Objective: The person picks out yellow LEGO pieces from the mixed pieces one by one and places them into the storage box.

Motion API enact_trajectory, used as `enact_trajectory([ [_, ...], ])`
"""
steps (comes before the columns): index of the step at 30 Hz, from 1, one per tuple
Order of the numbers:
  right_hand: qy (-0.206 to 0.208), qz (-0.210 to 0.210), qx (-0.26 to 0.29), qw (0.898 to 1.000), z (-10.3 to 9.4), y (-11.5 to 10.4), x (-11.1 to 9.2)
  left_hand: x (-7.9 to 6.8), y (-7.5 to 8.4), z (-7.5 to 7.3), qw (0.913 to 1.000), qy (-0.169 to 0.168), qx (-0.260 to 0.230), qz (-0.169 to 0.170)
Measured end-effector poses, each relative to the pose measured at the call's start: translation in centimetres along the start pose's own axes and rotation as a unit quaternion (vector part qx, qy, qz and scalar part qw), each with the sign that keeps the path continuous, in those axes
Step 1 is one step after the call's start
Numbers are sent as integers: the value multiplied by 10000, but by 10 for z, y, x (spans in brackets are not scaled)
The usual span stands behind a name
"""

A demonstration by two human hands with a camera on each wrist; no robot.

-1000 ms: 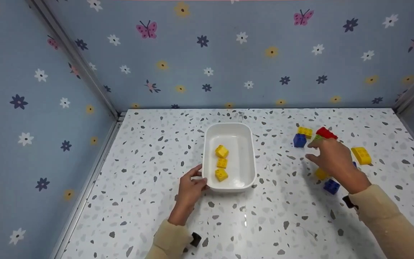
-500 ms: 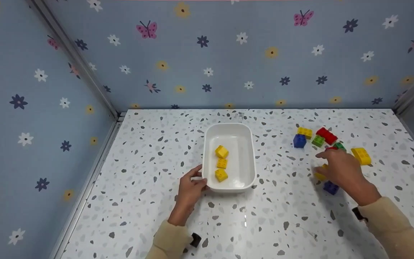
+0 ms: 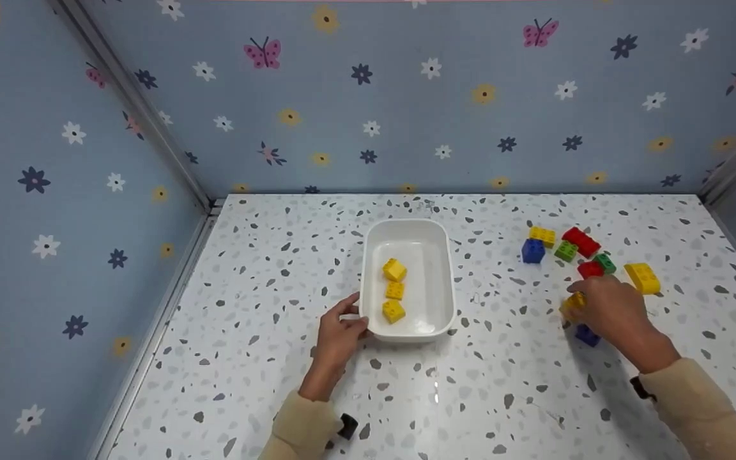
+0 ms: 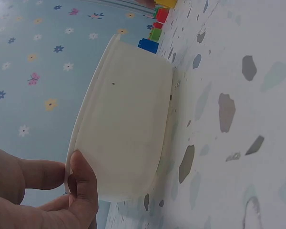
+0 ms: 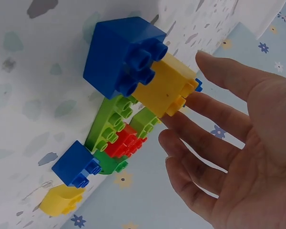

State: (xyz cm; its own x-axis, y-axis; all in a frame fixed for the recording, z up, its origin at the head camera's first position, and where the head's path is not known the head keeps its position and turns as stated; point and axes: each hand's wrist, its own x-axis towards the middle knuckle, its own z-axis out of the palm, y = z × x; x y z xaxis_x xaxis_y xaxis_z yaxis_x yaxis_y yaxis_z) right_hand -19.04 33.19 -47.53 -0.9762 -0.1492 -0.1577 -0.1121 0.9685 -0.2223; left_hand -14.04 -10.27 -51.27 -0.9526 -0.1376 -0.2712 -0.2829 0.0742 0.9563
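Note:
My left hand (image 3: 337, 338) pinches the rim of a white plastic tub (image 3: 439, 275) at its near left corner; the left wrist view shows the thumb against the outer wall. Three yellow toy bricks (image 3: 394, 312) lie inside in a row. On the right, my right hand (image 3: 614, 313) is at a yellow toy brick (image 5: 167, 86), thumb and index finger on either side of it. In the right wrist view its fingers (image 5: 219, 112) are spread and only gently bent. A blue brick (image 5: 119, 57) sits right beside the yellow one.
Beyond the right hand lie red bricks (image 3: 581, 242), green bricks (image 3: 566, 250), another blue brick (image 3: 533, 251) and a yellow one (image 3: 542, 236). A rounded yellow brick (image 3: 643, 278) lies farther right. Patterned blue walls (image 3: 406, 128) border the speckled table (image 3: 266, 268).
My right hand has moved nearer and slightly right, from over the green and red bricks down to the yellow brick. The left hand and tub have stayed put.

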Motion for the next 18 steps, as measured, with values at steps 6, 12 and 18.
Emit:
enact_trajectory([
  [6, -30, -9, -40, 10000, 3, 1, -1, 1, -1, 0, 10000, -10, -80, -53],
  [12, -11, 19, -27, 10000, 3, 1, -1, 0, -2, -1, 9998, -105, -160, 48],
  [18, 68, -48, -79, 9999, 1, 0, 2, -1, -2, -3, 9994, -154, -218, 207],
])
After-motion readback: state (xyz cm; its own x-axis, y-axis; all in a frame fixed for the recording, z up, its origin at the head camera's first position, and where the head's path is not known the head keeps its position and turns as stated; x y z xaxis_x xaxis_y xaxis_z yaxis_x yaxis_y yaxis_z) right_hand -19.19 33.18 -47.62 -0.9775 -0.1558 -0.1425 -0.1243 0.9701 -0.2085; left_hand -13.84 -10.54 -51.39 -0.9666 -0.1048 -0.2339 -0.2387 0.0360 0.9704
